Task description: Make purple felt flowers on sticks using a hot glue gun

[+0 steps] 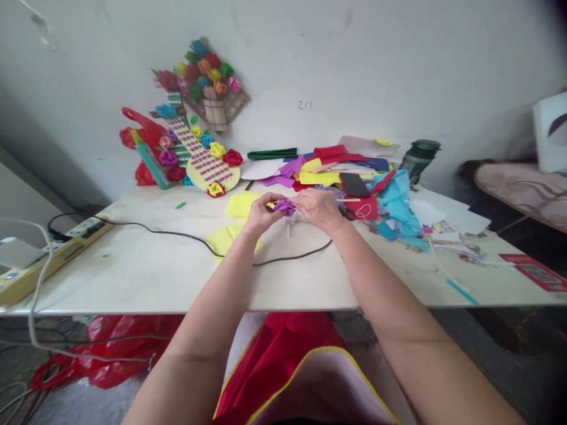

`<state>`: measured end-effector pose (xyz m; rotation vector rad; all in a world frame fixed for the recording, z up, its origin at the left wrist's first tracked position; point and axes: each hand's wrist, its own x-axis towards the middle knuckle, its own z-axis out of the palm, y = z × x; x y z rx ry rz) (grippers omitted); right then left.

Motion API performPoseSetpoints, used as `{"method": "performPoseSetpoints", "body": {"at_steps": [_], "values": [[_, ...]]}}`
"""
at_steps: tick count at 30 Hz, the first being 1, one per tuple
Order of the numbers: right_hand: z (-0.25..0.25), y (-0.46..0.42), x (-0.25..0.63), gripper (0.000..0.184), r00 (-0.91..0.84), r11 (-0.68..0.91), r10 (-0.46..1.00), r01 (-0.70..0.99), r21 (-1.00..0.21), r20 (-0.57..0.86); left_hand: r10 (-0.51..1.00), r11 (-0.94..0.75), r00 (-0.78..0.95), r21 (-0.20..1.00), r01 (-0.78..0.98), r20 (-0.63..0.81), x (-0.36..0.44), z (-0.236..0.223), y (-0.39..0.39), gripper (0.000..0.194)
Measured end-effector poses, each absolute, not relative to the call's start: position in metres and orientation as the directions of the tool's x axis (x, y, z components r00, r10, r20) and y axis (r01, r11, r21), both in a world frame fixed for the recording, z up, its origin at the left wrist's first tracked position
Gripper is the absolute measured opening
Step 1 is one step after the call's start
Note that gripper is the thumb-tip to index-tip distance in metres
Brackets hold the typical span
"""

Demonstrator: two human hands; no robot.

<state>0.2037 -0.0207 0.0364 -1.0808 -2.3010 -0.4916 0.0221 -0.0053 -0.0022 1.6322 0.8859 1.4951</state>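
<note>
A small purple paper flower (284,206) is held up over the table between my two hands. My left hand (264,212) pinches it from the left with thumb and forefinger. From the other side my right hand (316,208) is closed with its fingertips at the flower. A thin pale stick (349,200) juts out to the right behind that hand. Below my hands stands a whitish object (290,227), partly hidden; I cannot make out what it is. Yellow paper sheets (233,237) lie by my left wrist.
A black cord (170,232) crosses the table from a power strip (73,251). Paper-flower crafts (208,168) lean on the wall beside a green glue bottle (153,162). Colored paper (332,165), scissors (348,213), a phone (354,185) and a dark bottle (419,159) lie or stand right.
</note>
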Motion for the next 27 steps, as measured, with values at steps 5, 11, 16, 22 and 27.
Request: {"method": "performPoseSetpoints", "body": {"at_steps": [5, 11, 16, 22, 27], "values": [[0.029, -0.014, 0.205, 0.035, -0.477, 0.609, 0.574, 0.792, 0.042, 0.665, 0.82, -0.57, 0.016, 0.813, 0.12, 0.573, 0.022, 0.001, -0.004, 0.027], [0.026, -0.006, 0.21, 0.029, -0.45, 0.617, 0.63, 0.785, -0.056, 0.633, 0.813, -0.582, 0.05, 0.807, 0.101, 0.58, 0.023, 0.004, -0.008, 0.026], [0.028, -0.004, 0.213, 0.025, -0.422, 0.624, 0.687, 0.76, -0.182, 0.592, 0.808, -0.589, 0.086, 0.798, 0.124, 0.583, 0.023, 0.003, -0.009, 0.021], [0.026, 0.0, 0.216, 0.023, -0.415, 0.637, 0.699, 0.731, -0.244, 0.583, 0.801, -0.599, 0.135, 0.78, 0.181, 0.584, 0.024, 0.0, -0.008, 0.015], [0.025, 0.0, 0.215, 0.023, -0.429, 0.656, 0.676, 0.72, -0.225, 0.599, 0.812, -0.583, 0.126, 0.785, 0.207, 0.57, 0.023, -0.001, -0.008, 0.015]]}}
